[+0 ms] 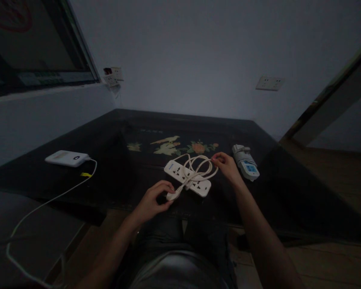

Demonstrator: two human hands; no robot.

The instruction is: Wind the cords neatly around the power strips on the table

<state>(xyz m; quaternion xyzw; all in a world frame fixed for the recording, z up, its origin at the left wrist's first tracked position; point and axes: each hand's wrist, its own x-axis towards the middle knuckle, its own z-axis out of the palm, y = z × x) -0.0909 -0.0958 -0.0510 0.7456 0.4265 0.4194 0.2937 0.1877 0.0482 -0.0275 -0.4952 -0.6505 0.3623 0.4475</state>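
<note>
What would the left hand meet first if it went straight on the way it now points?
Beyond the white plastic plug it holds, the left hand would probably meet the white rectangular plastic power strip, though depth is hard to judge.

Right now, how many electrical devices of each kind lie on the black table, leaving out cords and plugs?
Power strip, in the middle: 1
Blue-faced white unit, probably another strip: 1
Flat white device, probably a power bank: 1
Total: 3
</note>
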